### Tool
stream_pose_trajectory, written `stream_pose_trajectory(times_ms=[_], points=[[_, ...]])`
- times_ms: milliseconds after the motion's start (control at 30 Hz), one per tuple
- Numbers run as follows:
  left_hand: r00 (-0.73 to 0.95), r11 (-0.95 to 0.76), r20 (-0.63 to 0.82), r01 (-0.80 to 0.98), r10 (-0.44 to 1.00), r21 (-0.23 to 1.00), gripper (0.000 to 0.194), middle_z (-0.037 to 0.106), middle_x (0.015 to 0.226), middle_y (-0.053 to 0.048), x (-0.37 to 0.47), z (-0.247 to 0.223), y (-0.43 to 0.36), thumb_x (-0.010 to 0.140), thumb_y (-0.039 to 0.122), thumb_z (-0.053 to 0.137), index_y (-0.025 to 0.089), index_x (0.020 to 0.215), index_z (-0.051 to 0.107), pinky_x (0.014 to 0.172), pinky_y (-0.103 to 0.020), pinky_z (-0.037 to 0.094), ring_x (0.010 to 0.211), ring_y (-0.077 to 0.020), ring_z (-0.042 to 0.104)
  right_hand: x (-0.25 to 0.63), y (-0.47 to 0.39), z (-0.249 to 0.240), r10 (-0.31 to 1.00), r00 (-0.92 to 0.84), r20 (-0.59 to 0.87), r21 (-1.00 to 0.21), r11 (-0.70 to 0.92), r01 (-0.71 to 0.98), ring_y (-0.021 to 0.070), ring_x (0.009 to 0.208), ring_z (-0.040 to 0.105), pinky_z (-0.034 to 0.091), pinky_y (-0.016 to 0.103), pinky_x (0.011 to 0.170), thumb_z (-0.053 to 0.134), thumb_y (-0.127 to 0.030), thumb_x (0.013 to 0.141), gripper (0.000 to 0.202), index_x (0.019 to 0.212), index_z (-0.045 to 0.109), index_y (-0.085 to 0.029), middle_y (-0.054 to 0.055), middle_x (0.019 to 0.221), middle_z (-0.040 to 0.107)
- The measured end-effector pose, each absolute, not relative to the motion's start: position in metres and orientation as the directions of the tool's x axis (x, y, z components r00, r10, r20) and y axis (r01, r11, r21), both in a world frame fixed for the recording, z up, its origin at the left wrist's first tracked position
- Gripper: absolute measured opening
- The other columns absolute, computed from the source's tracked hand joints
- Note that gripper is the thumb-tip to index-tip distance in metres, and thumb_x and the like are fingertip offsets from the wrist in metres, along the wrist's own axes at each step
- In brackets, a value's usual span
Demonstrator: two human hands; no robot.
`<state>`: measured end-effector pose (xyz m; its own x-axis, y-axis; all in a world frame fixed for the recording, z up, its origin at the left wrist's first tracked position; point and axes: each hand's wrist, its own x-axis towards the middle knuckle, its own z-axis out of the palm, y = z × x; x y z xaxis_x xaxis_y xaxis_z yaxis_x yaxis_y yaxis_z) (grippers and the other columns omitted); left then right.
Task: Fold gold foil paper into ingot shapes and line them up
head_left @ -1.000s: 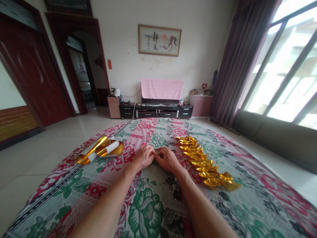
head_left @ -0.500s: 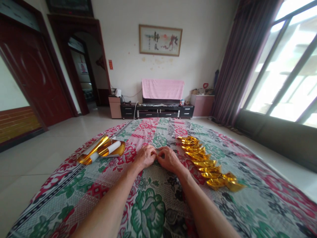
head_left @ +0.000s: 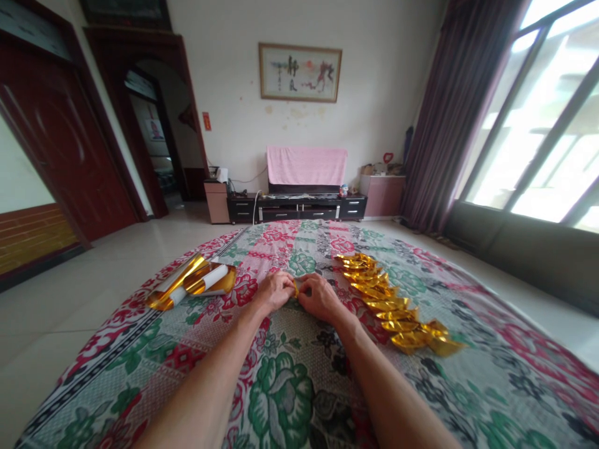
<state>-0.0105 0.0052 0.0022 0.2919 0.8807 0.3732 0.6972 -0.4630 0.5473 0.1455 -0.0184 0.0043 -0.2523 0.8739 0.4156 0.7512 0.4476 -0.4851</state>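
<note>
Over the middle of the cloth, my left hand (head_left: 277, 290) and my right hand (head_left: 320, 295) meet, fingers pinched together. Between their fingertips shows a small piece of gold foil paper (head_left: 296, 287), mostly hidden by the fingers. To the right of my right hand runs a slanting row of folded gold foil ingots (head_left: 390, 305), several of them, overlapping one another. Curled sheets of gold foil paper (head_left: 213, 279) with white backs lie to the left of my left hand.
A flowered red, green and grey cloth (head_left: 281, 393) covers the round table. Beyond it stand a low black TV cabinet (head_left: 297, 209) and a screen draped with a pink towel (head_left: 307, 164). A purple curtain (head_left: 430, 125) hangs beside the window at right.
The fingertips of both hands have parted slightly, and more of the gold foil paper shows between them. The whole view has shifted a little; the ingots and loose sheets lie as before.
</note>
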Motion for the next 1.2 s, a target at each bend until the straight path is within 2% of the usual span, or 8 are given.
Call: stream_pose_trajectory(times_ms=[233,433,733,967,1067,1200], points=[[0.357,-0.487,0.331,0.620,0.874,0.616,0.012,0.065,0.094,-0.003,-0.018,0.001,0.010,0.066,0.013,0.057,0.016,0.066,0.069,0.079,-0.023,0.045,0.084,-0.0140,0.060,0.145,-0.017,0.005,0.874,-0.243,0.420,-0.492,0.444,0.749,0.0178,0.091,0.059,0.043,0.027,0.084,0.057,-0.019,0.065,0.013,0.068,0.070,-0.019,0.007,0.102,0.064],[0.419,-0.562,0.377,0.566,0.826,0.603,0.014,0.066,0.093,-0.004,-0.024,-0.003,0.015,0.067,0.011,0.057,0.017,0.068,0.069,0.082,-0.024,0.045,0.086,-0.0138,0.060,0.146,-0.018,0.005,0.872,-0.247,0.422,-0.485,0.447,0.752,0.0169,0.090,0.060,0.044,0.026,0.083,0.056,-0.018,0.065,0.014,0.068,0.070,-0.019,0.007,0.101,0.064],[0.391,-0.542,0.376,0.595,0.840,0.593,0.019,0.066,0.094,-0.003,-0.022,-0.003,0.013,0.066,0.009,0.052,0.017,0.067,0.070,0.081,-0.023,0.046,0.085,-0.0135,0.060,0.146,-0.018,0.005,0.872,-0.248,0.423,-0.481,0.448,0.754,0.0168,0.091,0.059,0.043,0.026,0.084,0.057,-0.019,0.065,0.013,0.068,0.070,-0.020,0.006,0.102,0.064],[0.362,-0.530,0.397,0.682,0.843,0.504,0.011,0.066,0.083,-0.001,-0.014,0.002,0.006,0.069,0.024,0.057,0.018,0.065,0.066,0.076,-0.023,0.045,0.079,-0.0133,0.059,0.145,-0.022,0.011,0.881,-0.257,0.397,-0.487,0.440,0.755,0.0173,0.093,0.058,0.043,0.026,0.084,0.056,-0.017,0.066,0.014,0.068,0.070,-0.019,0.006,0.102,0.064],[0.354,-0.520,0.394,0.693,0.848,0.499,0.007,0.065,0.083,-0.001,-0.014,0.002,0.006,0.067,0.021,0.059,0.019,0.067,0.066,0.077,-0.023,0.044,0.080,-0.0134,0.058,0.145,-0.022,0.010,0.879,-0.259,0.401,-0.487,0.444,0.752,0.0173,0.092,0.058,0.043,0.026,0.083,0.056,-0.018,0.067,0.013,0.068,0.070,-0.019,0.006,0.101,0.064],[0.381,-0.543,0.390,0.660,0.838,0.519,0.012,0.065,0.084,0.000,-0.016,0.003,0.008,0.067,0.017,0.057,0.020,0.074,0.067,0.078,-0.023,0.043,0.082,-0.0135,0.058,0.146,-0.019,0.007,0.870,-0.262,0.418,-0.485,0.457,0.745,0.0172,0.093,0.058,0.043,0.026,0.084,0.057,-0.018,0.067,0.013,0.067,0.070,-0.020,0.005,0.101,0.064]])
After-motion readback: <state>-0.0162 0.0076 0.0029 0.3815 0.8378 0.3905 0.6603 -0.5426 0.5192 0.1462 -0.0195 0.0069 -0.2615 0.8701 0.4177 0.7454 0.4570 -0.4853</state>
